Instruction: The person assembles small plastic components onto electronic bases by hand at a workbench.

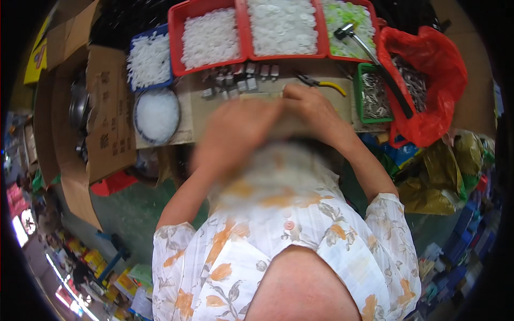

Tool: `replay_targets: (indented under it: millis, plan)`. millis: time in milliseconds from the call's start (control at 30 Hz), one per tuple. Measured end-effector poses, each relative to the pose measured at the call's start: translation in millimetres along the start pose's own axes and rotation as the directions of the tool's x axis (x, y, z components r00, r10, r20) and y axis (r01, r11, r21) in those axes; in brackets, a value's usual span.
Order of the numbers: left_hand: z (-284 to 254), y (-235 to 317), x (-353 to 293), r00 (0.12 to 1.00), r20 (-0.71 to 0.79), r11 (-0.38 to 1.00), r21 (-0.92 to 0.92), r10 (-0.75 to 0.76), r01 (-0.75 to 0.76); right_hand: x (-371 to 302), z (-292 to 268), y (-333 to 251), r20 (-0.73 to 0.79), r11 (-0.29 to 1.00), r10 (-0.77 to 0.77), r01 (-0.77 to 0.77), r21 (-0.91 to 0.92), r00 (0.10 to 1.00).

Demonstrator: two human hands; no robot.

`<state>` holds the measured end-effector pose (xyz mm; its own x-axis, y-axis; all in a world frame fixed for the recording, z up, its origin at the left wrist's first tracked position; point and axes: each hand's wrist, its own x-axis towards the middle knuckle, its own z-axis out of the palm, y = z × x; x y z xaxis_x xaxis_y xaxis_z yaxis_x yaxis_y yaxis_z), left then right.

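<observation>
Both my hands are close together over the near edge of the worktable. My left hand is smeared by motion, so its fingers and anything in them do not show clearly. My right hand is closed, its fingers curled and pressed together beside the left; what they hold, if anything, is hidden. Just beyond the hands lie several small shiny metal blocks. Past my right hand rest pliers with a yellow handle.
Red trays of white and light-green plastic pieces line the back. Left are a blue tray, a bowl of clear pieces and a cardboard box. Right, a hammer crosses a green tray and red bag of metal parts.
</observation>
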<state>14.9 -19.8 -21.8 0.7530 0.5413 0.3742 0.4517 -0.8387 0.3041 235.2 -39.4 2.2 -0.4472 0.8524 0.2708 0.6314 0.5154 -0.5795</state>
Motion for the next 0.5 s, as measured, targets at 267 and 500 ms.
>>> replay_targets:
  millis: [267,500]
  plan:
    - [36,-17,-26,0.998,-0.049,0.997,0.069,0.024,-0.020,5,2,4,-0.001,1.000,-0.010,0.010,-0.020,1.000]
    - [39,-25,-31,0.995,-0.096,0.996,0.090,0.022,-0.013,-21,-88,19,-0.169,0.973,0.134,-0.162,-0.165,0.977]
